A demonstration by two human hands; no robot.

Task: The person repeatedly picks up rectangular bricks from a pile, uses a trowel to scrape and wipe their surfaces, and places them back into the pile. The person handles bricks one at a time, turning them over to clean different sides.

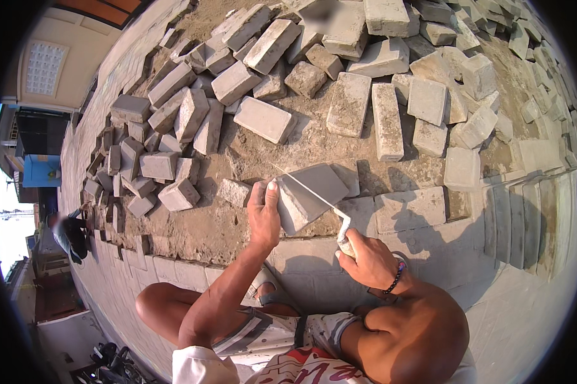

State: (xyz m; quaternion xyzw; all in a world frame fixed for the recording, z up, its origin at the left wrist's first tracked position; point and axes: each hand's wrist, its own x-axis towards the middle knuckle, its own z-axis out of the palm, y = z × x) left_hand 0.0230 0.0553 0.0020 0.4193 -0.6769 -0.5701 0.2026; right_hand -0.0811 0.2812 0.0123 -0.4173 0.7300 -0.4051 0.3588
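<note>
My left hand (265,212) grips the left end of a grey paving block (324,187), thumb on top, and holds it tilted. The block's near left side looks pale and rough. In my right hand (370,259) is a trowel (345,225), fingers closed round its whitish, worn handle. Its thin blade, seen nearly edge-on, crosses over the block and points up and left toward my left thumb. Whether the blade touches the block I cannot tell. A smaller rough piece of block (235,192) lies on the sand just left of my left hand.
Loose paving blocks (265,120) lie heaped on the sandy ground ahead and to both sides. Laid pavers (410,211) form an edge in front of my feet. Several blocks stand in a row (512,224) at the right. Another person (71,235) bends at the far left.
</note>
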